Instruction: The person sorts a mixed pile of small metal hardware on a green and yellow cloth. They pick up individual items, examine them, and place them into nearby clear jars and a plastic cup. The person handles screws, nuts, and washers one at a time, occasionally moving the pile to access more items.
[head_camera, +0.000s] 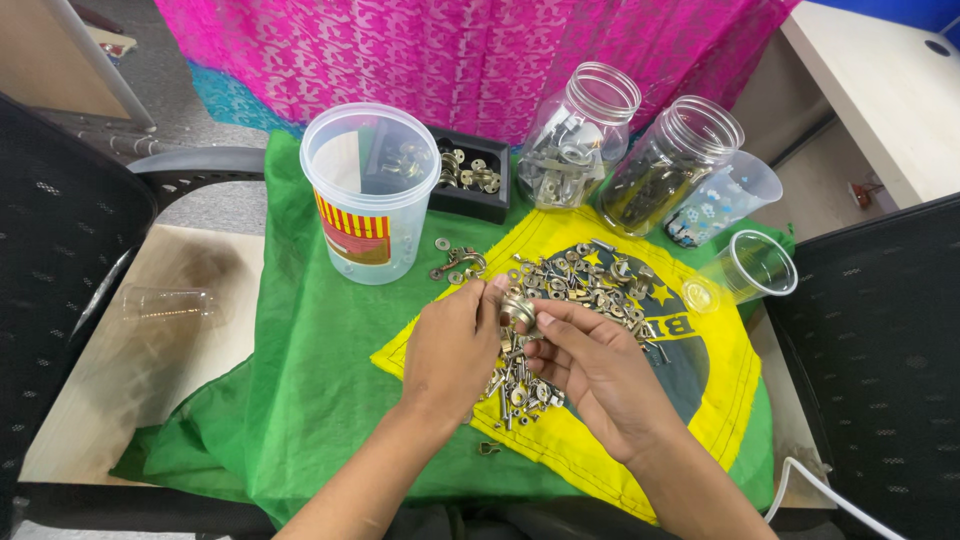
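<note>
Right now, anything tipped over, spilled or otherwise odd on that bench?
Yes. Two clear plastic cups lie on their sides: one at the flag cloth's right edge, one left on the bare wooden surface. Small metal hardware is strewn loose on the green-and-yellow flag cloth. Both hands, left and right, pinch a round metal piece.

Left hand (452, 350): back facing up, fingers curled, fingertips meeting the right hand's – pinched shut.
Right hand (590, 365): palm turned inward, fingers bent toward the left hand – thumb on top.
Forearms: both bare, converging from the lower edge.
</note>
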